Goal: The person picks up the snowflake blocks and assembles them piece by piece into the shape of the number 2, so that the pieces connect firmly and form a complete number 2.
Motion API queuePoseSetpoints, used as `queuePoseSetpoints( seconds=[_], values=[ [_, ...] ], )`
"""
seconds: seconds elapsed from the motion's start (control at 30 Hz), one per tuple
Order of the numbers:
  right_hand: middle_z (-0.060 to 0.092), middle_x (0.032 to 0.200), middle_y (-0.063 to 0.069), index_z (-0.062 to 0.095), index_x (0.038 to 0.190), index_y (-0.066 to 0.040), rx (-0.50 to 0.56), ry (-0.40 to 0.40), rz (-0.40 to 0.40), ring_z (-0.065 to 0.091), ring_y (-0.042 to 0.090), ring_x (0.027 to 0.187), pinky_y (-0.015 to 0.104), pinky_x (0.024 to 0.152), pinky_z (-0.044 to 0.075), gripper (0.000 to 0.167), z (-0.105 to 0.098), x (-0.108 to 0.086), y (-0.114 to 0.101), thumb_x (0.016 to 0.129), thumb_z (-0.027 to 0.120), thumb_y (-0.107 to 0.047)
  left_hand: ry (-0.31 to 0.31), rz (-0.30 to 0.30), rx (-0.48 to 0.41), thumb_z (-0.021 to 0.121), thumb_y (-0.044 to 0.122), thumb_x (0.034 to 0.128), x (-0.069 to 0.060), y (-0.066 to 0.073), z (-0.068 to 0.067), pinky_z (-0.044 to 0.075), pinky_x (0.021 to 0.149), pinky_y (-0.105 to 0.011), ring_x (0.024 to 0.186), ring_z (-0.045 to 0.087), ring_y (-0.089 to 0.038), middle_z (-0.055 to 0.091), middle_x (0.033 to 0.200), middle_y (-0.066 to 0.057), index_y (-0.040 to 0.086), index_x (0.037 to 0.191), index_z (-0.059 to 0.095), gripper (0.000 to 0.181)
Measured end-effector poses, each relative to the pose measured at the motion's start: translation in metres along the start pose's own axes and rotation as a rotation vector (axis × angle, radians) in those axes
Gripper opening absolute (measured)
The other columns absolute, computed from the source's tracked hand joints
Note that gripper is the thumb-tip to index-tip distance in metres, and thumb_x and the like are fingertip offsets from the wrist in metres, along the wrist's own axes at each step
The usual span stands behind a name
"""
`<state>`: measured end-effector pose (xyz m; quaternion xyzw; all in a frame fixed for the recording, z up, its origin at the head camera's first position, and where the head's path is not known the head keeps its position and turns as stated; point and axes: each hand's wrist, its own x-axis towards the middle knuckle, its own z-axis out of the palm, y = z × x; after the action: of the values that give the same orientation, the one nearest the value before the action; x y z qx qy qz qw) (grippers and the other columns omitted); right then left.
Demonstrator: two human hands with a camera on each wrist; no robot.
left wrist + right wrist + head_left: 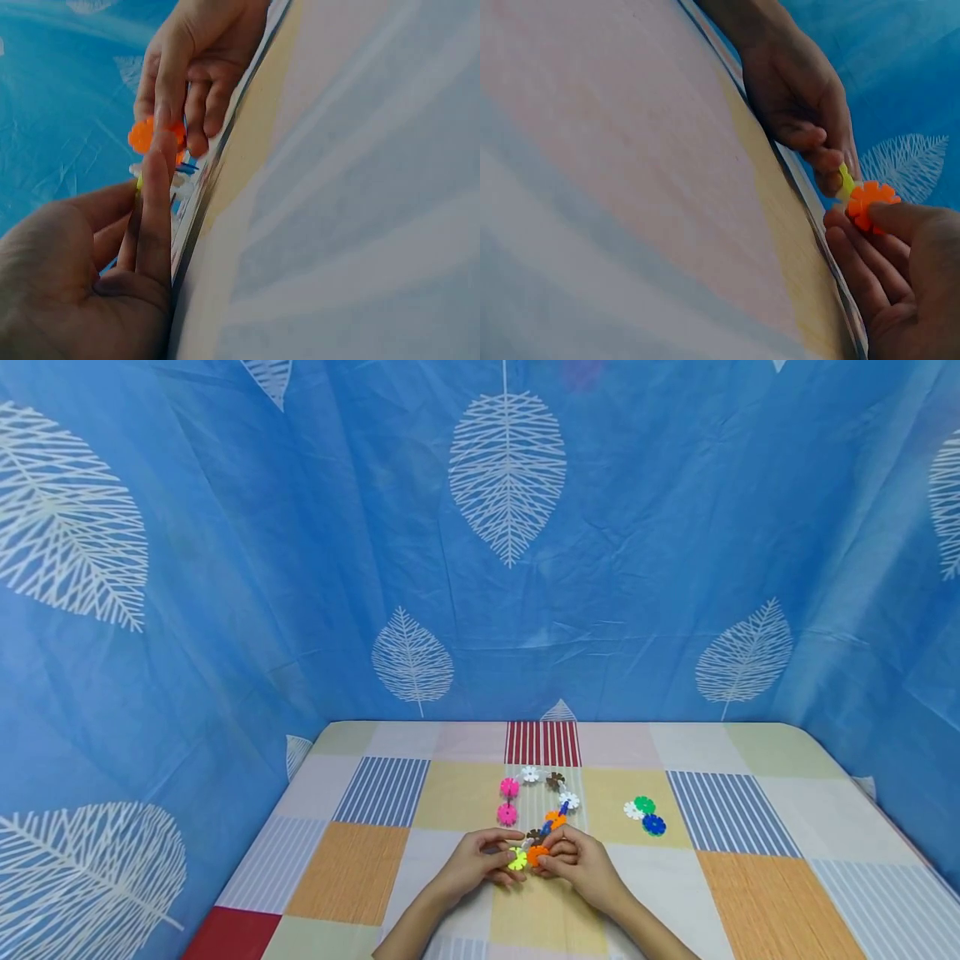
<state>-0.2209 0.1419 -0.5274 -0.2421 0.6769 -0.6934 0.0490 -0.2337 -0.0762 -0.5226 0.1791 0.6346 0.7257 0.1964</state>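
Note:
Near the front of the table, my left hand [480, 860] pinches a yellow-green flower-shaped notched disc [517, 858] between thumb and fingers. Close beside it, my right hand [581, 864] pinches an orange notched disc [537, 856]; its thumb lies on the disc's face in the right wrist view. The two discs sit edge to edge, but whether they interlock I cannot tell. Just behind the fingers are a brown disc [534, 837], a blue piece [547, 827] and another orange disc [556, 819], partly hidden by the right hand.
Beyond the hands, a curved chain of discs includes pink [507, 814], white [530, 774] and brown [555, 781] ones. To the right lie a loose white disc [633, 811], a green disc [644, 805] and a blue disc [654, 824]. A patterned cloth covers the table [360, 868]; blue curtains surround it.

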Motion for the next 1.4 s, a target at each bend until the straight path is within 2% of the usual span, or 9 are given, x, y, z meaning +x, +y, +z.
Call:
queuePoseSetpoints(
  seconds=[0.2,0.43,0.73,1.07,1.2,1.4],
  values=[
    [0.066,0.085,0.022,0.052,0.093,0.009,-0.090,0.054,-0.024,0.067,0.023,0.075,0.035,0.067,0.056,0.018,0.004,-0.003,0.002,0.083,0.065,0.000,0.013,0.004,-0.014,0.055,-0.001,0.0892,0.000,0.000,0.002,0.055,0.058,-0.023,0.068,0.067,-0.020,0.058,0.082,-0.009,-0.009,0.118,0.054,0.030],
    [0.067,0.085,0.020,0.053,0.088,0.008,-0.095,0.050,-0.040,0.067,0.021,0.078,0.034,0.069,0.056,0.018,0.005,-0.002,0.005,0.082,0.067,-0.002,0.016,-0.018,-0.006,0.056,0.000,0.0891,-0.001,0.001,0.003,0.055,0.059,-0.024,0.070,0.068,-0.022,0.060,0.083,-0.010,-0.007,0.117,0.055,0.029],
    [0.068,0.085,0.013,0.058,0.083,0.000,-0.175,0.067,-0.052,0.067,0.018,0.079,0.030,0.069,0.056,0.012,0.008,0.001,0.005,0.080,0.069,-0.004,0.031,-0.013,-0.016,0.055,-0.005,0.0878,0.000,0.000,0.004,0.056,0.062,-0.027,0.068,0.068,-0.024,0.060,0.079,-0.010,-0.009,0.118,0.054,0.031],
    [0.066,0.086,0.010,0.059,0.079,-0.003,-0.299,0.052,-0.144,0.067,0.019,0.079,0.029,0.069,0.055,0.012,0.009,0.001,0.005,0.078,0.066,0.007,0.045,-0.008,-0.034,0.054,-0.013,0.0841,0.002,0.000,0.005,0.056,0.065,-0.036,0.061,0.066,-0.022,0.056,0.072,-0.005,-0.011,0.115,0.055,0.031],
    [0.066,0.084,0.011,0.059,0.078,-0.004,-0.305,0.056,-0.187,0.066,0.019,0.078,0.028,0.067,0.056,0.014,0.013,0.000,-0.003,0.077,0.067,0.008,0.047,0.001,-0.036,0.054,-0.015,0.0831,0.003,-0.001,0.005,0.056,0.065,-0.036,0.061,0.066,-0.021,0.056,0.071,-0.004,-0.012,0.115,0.055,0.032],
    [0.066,0.081,0.014,0.058,0.076,0.001,-0.324,0.085,-0.190,0.066,0.021,0.075,0.027,0.066,0.055,0.012,0.020,-0.002,-0.022,0.076,0.068,0.007,0.053,-0.003,-0.045,0.055,-0.014,0.0830,0.003,-0.001,0.007,0.056,0.066,-0.037,0.060,0.066,-0.021,0.057,0.071,-0.005,-0.013,0.114,0.054,0.031]
  ],
)
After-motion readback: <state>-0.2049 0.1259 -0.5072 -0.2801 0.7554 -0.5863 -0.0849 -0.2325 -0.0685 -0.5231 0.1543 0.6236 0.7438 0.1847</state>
